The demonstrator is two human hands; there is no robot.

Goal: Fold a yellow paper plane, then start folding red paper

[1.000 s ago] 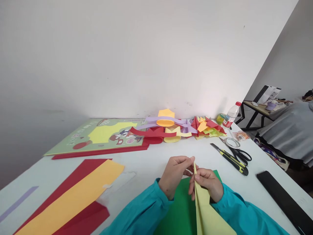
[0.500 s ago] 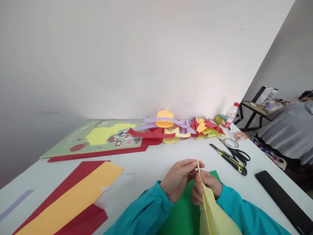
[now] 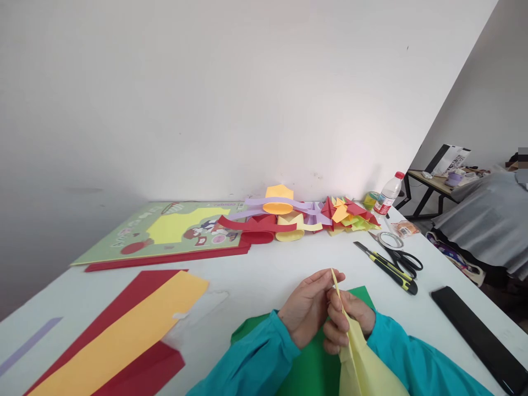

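A pale yellow sheet of paper (image 3: 363,363), folded over on itself, stands up between my hands at the front of the table. My left hand (image 3: 307,308) pinches its narrow top end between thumb and fingers. Lower along the folded edge, my right hand (image 3: 348,319) grips the same paper, its fingers curled round the near side. Under both hands lies a green sheet of paper (image 3: 313,366), partly covered by my sleeves. The lower end of the yellow paper runs out of view.
Orange paper (image 3: 124,335) and red paper (image 3: 144,374) lie at left, a purple strip (image 3: 31,346) beyond. Paper crafts (image 3: 264,225) and a printed folder (image 3: 136,236) line the wall. A utility knife (image 3: 390,269), scissors (image 3: 406,261), tape (image 3: 390,240), a bottle (image 3: 388,195) and a black case (image 3: 478,335) are at right.
Both hands keep their hold on the yellow paper. The right hand's fingers have closed a little further round the fold, and the left wrist has shifted slightly right.
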